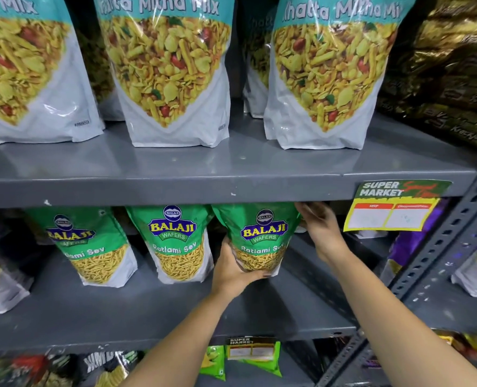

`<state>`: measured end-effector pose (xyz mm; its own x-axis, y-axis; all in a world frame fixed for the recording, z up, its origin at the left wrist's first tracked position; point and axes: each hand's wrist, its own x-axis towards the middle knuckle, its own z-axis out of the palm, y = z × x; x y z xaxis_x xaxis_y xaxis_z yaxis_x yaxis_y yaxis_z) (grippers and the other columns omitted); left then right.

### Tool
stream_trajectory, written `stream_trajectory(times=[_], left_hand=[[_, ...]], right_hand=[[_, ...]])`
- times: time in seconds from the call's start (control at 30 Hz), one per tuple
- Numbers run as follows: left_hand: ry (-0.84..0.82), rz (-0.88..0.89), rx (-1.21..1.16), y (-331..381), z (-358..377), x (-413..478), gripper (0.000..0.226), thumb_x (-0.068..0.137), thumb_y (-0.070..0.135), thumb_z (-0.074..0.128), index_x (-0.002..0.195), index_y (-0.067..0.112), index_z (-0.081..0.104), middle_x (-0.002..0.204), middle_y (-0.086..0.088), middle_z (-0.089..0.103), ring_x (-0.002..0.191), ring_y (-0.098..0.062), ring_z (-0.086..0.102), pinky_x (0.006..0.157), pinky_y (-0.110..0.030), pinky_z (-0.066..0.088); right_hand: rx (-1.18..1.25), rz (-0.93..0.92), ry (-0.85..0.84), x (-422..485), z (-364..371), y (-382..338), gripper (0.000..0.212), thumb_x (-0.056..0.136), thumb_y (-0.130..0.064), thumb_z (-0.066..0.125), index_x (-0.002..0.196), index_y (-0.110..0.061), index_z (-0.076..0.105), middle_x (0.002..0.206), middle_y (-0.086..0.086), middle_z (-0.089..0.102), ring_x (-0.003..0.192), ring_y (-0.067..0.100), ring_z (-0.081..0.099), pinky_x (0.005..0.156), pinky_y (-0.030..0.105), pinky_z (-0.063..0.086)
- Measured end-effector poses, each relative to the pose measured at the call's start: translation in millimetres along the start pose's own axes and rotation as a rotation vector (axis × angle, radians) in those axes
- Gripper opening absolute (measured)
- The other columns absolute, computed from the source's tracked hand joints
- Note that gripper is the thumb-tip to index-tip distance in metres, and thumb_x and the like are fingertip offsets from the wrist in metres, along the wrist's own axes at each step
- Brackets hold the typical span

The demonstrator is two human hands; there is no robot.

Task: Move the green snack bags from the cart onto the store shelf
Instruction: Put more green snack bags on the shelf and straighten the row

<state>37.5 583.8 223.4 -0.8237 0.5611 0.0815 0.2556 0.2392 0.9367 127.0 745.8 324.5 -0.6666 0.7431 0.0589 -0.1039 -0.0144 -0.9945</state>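
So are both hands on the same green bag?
Yes, the left hand cups the bottom of the rightmost green bag, and the right hand touches its upper right edge.

One view only — a head-worn wide-angle camera, looking forward and slightly down into a grey metal store shelf [231, 188] at close range. The frame is filled by the shelving; no floor or aisle shows. The lens sits roughly level with the front lip of the upper board, so that board's top surface and the underside gap beneath it both show. Both forearms enter from the bottom edge and reach away from the lens toward the middle tier. Wide-angle bend is plain — the perforated upright [438, 255] at right leans diagonally, and the shelf edges bow. The lowest tier is cropped at the bottom edge.
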Motion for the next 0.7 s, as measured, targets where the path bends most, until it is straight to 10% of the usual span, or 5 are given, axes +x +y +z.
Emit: stream_trajectory(times=[0.23, 0.37, 0.6, 0.7], left_hand=[[-0.009, -0.033, 0.097, 10, 35, -16, 0.114, 0.036, 0.05, 0.089, 0.132, 0.032, 0.031, 0.123, 0.011, 0.063, 0.112, -0.015, 0.06, 0.087, -0.026, 0.049], [-0.024, -0.002, 0.068, 21, 61, -30, 0.116, 0.035, 0.055, 0.089, 0.133, 0.033, 0.031, 0.124, 0.007, 0.063, 0.112, -0.018, 0.061, 0.085, -0.03, 0.049], [-0.025, 0.009, 0.067, 24, 83, -35, 0.111, 0.04, 0.053, 0.088, 0.134, 0.033, 0.031, 0.127, 0.007, 0.06, 0.114, -0.02, 0.06, 0.085, -0.031, 0.05], [-0.147, 0.019, -0.019, 19, 73, -40, 0.107, 0.048, 0.061, 0.083, 0.137, 0.039, 0.027, 0.137, 0.014, 0.053, 0.122, -0.009, 0.054, 0.099, -0.032, 0.048]], right_hand=[[-0.041, 0.014, 0.135, -18, -35, -5, 0.018, 0.107, -0.019, 0.059, 0.121, -0.029, 0.065, 0.142, 0.008, 0.063, 0.135, 0.032, 0.057, 0.121, 0.057, 0.043], [-0.018, 0.037, 0.292, -28, -56, -10, 0.035, 0.108, -0.009, 0.054, 0.142, -0.007, 0.056, 0.154, 0.013, 0.057, 0.115, 0.019, 0.059, 0.094, 0.034, 0.05], [0.088, -0.01, 0.355, -43, -61, -24, 0.036, 0.107, 0.003, 0.052, 0.096, -0.031, 0.057, 0.143, 0.009, 0.061, 0.106, 0.015, 0.059, 0.086, 0.02, 0.049], [0.02, -0.104, 0.392, -51, -57, -23, 0.038, 0.111, -0.003, 0.044, 0.139, -0.025, 0.054, 0.135, -0.011, 0.048, 0.116, 0.005, 0.047, 0.064, 0.003, 0.044]])
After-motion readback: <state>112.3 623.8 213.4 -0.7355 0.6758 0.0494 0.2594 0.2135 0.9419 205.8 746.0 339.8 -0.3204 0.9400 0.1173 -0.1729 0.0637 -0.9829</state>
